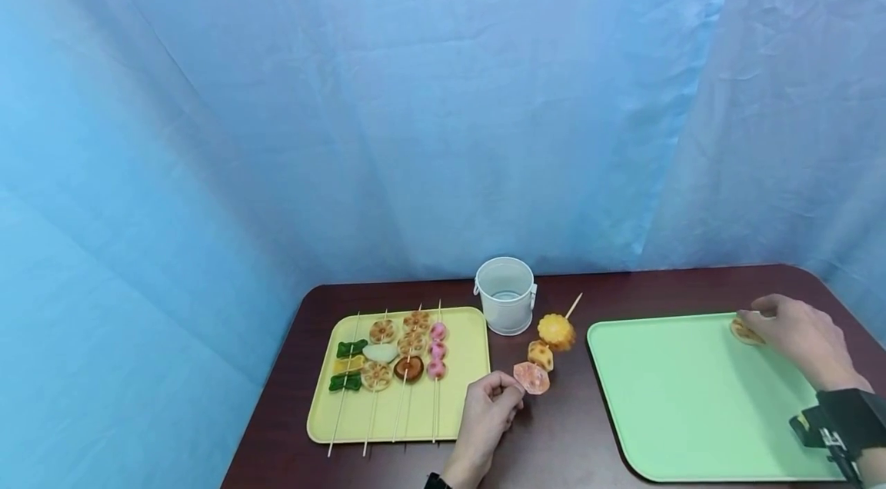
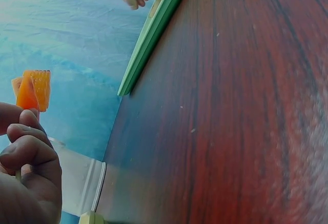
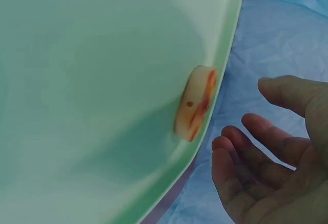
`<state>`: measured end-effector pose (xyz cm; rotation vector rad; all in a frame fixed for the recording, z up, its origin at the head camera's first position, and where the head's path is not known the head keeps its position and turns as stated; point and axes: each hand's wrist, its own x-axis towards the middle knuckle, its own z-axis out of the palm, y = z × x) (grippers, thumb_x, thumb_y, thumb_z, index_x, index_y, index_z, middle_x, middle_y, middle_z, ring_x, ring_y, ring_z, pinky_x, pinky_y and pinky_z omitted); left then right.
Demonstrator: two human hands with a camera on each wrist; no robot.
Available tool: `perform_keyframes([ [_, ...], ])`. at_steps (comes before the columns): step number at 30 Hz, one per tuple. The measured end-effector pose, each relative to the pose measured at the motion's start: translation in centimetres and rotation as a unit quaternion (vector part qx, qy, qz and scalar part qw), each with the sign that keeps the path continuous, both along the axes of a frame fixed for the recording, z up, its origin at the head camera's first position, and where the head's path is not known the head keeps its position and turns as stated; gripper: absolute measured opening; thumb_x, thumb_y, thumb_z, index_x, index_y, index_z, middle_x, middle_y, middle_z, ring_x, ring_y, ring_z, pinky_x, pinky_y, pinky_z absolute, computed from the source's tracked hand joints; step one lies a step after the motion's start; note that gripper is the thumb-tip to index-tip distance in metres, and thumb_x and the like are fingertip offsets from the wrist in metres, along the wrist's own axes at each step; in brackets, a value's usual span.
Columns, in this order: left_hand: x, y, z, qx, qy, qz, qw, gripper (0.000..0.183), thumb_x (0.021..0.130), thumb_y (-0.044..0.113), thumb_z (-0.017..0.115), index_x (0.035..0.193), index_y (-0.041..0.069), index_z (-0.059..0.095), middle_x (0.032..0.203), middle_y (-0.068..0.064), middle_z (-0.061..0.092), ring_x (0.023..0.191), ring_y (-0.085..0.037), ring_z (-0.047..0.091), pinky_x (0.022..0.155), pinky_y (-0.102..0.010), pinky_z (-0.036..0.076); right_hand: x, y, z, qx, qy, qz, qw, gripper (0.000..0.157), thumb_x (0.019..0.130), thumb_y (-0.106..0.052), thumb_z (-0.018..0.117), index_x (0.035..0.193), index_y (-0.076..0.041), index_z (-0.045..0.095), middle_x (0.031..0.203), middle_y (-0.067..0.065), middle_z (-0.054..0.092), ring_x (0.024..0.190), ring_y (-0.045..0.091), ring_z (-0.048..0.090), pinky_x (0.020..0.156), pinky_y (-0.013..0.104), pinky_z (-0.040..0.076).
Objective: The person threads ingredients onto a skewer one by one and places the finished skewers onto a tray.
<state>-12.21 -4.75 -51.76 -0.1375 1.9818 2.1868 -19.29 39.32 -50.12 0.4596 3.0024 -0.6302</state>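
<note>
My left hand (image 1: 487, 412) pinches the lower part of a skewer (image 1: 574, 307), tilted up over the table. Threaded on it are a yellow corn piece (image 1: 556, 330), a browned yellow chunk (image 1: 541, 355) and a pink speckled slice (image 1: 531, 378) closest to the fingers. In the left wrist view, curled fingers (image 2: 31, 147) surround the stick below the orange-looking food. Over the far right of the green tray (image 1: 692, 404), my right hand (image 1: 806, 339) is beside a toy lotus root slice (image 3: 195, 103). The right wrist view shows its loosely bent fingers apart from the slice.
A yellow tray (image 1: 453, 416) on the left carries several loaded skewers, their stick ends overhanging its front edge. Between the trays, toward the back, stands a white bucket (image 1: 507, 312). Blue cloth (image 1: 484, 128) hangs behind the dark wooden table (image 1: 567, 435).
</note>
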Motion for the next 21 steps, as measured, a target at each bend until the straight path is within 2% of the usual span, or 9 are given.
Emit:
perform_keyframes([
  [2,0.0,0.0,0.0,-0.001,0.0,0.0,1.0,0.01,0.081,0.005,0.063,0.08,-0.005,0.061,0.061,0.001,0.053,0.046,-0.004,0.037,0.04,-0.016,0.027,-0.1,0.5,-0.7,0.003,-0.004,0.005,1.0,0.067,0.09,-0.04,0.061,0.122,0.017,0.048,0.107,0.036,0.049,0.085,0.048,0.047,0.065,0.054,0.041],
  [6,-0.1,0.1,0.1,-0.002,-0.007,0.0,1.0,0.011,0.081,0.006,0.064,0.081,-0.005,0.062,0.062,0.001,0.054,0.046,-0.004,0.038,0.041,-0.017,0.028,-0.2,1.6,-1.9,-0.016,-0.028,0.033,0.999,0.084,0.088,-0.054,0.058,0.126,0.019,0.044,0.112,0.039,0.043,0.092,0.053,0.042,0.071,0.061,0.039],
  [9,-0.1,0.1,0.1,-0.005,-0.014,0.002,0.9999,0.012,0.081,0.006,0.064,0.082,-0.005,0.062,0.062,0.001,0.054,0.047,-0.005,0.038,0.041,-0.017,0.028,-0.2,2.0,-2.2,-0.029,-0.037,0.055,0.997,0.086,0.086,-0.054,0.06,0.125,0.021,0.044,0.109,0.04,0.044,0.091,0.054,0.042,0.073,0.063,0.038],
  [15,-0.2,0.0,0.1,-0.013,-0.016,0.002,0.9998,0.01,0.081,0.007,0.064,0.082,-0.003,0.063,0.063,0.001,0.055,0.047,-0.005,0.038,0.041,-0.018,0.028,-0.3,1.5,-2.1,-0.005,-0.005,0.069,0.998,0.061,0.086,-0.029,0.068,0.113,0.023,0.051,0.097,0.036,0.052,0.081,0.048,0.047,0.066,0.056,0.042],
  [21,-0.1,-0.3,0.0,-0.015,-0.015,0.005,0.9998,0.01,0.081,0.005,0.063,0.081,-0.004,0.063,0.062,0.001,0.055,0.047,-0.005,0.038,0.041,-0.017,0.029,-0.4,1.4,-2.1,0.002,-0.009,0.087,0.996,0.062,0.084,-0.029,0.069,0.111,0.024,0.051,0.093,0.036,0.053,0.079,0.047,0.048,0.066,0.056,0.042],
])
